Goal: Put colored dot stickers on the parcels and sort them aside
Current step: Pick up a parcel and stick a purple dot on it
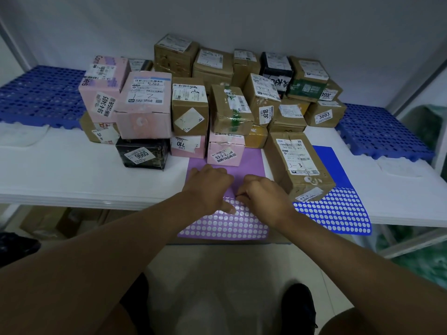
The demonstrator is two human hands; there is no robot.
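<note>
Step in hand, by my read: peeling a dot off the purple sticker sheet (pixel 225 223), which lies at the front edge of the bench (pixel 72 175) w/ its near end hanging past that edge. Taking the purple sheet as the landmark for everything else.

Left hand (pixel 209 187) rests on the sheet's middle, fingers bent down, thumb tip pressed onto the dot rows; it's pinning the sheet, not gripping anything. Right hand (pixel 262 197) sits just right of it, fingers curled in, tips pinched together at the sheet surface, apparently on a dot's edge. Can't tell if a dot is actually lifted yet, too small to see.

To do it well:
- Keep the left hand's pressure close to the dot being picked, else the overhanging sheet lifts w/ the pull.
- Catch the dot by its rim w/ a nail, peel low and slow so it doesn't curl or stick to itself.
- Many holes near the front look already emptied, so work at the boundary row, where full dots begin.

Targets: the tall brown parcel (pixel 298 165) stands just right of the sheet, touching or overlapping its right edge, and partly over the blue sticker sheet (pixel 338 211) further right. The small pink parcel (pixel 226 151) sits on the sheet's far end. The rest of the parcel stack (pixel 212 93) is behind the sheet. Nearest = pink, so likely stick there, on a bare face clear of the printed label.
</note>
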